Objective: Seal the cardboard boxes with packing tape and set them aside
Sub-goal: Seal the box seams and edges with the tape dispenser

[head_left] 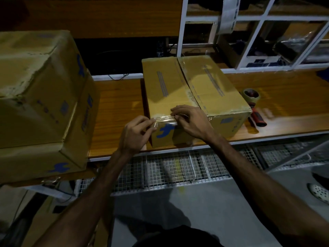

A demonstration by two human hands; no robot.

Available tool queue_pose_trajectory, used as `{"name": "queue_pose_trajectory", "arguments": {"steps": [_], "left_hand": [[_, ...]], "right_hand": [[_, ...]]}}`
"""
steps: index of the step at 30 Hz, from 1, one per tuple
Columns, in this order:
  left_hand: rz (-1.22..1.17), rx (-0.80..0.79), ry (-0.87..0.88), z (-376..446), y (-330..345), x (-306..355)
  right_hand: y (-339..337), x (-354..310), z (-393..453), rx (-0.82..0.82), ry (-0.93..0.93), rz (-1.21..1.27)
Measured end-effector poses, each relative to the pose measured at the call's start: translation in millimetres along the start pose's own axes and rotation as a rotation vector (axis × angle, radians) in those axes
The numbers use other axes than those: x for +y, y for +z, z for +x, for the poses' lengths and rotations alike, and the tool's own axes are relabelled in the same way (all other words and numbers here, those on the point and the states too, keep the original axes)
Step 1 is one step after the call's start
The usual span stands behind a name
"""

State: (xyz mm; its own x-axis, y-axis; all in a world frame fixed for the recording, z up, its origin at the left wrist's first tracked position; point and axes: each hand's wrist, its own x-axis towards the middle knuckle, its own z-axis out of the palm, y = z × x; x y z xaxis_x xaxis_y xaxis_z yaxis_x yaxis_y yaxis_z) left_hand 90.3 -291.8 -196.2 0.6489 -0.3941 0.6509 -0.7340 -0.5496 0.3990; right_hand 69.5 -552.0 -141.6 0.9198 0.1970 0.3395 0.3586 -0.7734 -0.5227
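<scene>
**Pressing tape on the box corner**

Pressing the clear tape strip point(164, 119) on the near top edge of the cardboard box point(192, 97), the left hand point(136, 135) pinches its end at the corner and the curled right hand point(190, 120) pinches it beside. The tape dispenser point(253, 104) lies right of the box, the stacked boxes point(41, 97) left.

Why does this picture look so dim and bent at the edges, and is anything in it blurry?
Head view: the light is low, so the shelves behind sink into shadow; the wide lens bows the stacked boxes at left; clear tape on the box under the left hand and right hand catches glare; the tape dispenser casts a smeared shadow.
</scene>
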Motion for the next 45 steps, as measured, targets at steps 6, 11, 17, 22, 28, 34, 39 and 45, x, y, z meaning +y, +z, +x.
{"name": "queue_pose_trajectory", "arguments": {"steps": [6, 11, 17, 22, 28, 34, 39, 45], "left_hand": [[0.146, -0.021, 0.215, 1.4, 5.9, -11.4], [0.191, -0.059, 0.302, -1.0, 7.8, -22.0], [0.138, -0.053, 0.304, 1.5, 5.9, -14.6], [0.011, 0.019, 0.038, 13.7, 11.0, 4.3], [-0.143, -0.002, -0.195, 14.1, 8.7, 6.3], [-0.294, 0.004, -0.345, 7.9, 6.7, 4.6], [-0.375, 0.024, -0.489, 7.7, 12.9, 7.2], [-0.404, 0.066, -0.55, 4.3, 17.7, 7.3]], "right_hand": [[3.3, 3.7, -2.0, 0.009, 0.001, 0.022], [2.8, 6.0, -2.1, -0.008, -0.004, 0.002], [4.1, 7.8, -5.1, -0.009, -0.051, -0.042], [7.6, 6.8, -5.0, 0.009, -0.046, -0.07], [11.7, 14.7, -8.6, 0.037, -0.055, -0.025], [-2.0, 31.4, -13.9, 0.045, 0.041, 0.169], [-40.5, 69.5, -26.5, 0.067, 0.111, 0.148], [-86.5, 120.3, -47.3, 0.095, 0.16, -0.026]]}}
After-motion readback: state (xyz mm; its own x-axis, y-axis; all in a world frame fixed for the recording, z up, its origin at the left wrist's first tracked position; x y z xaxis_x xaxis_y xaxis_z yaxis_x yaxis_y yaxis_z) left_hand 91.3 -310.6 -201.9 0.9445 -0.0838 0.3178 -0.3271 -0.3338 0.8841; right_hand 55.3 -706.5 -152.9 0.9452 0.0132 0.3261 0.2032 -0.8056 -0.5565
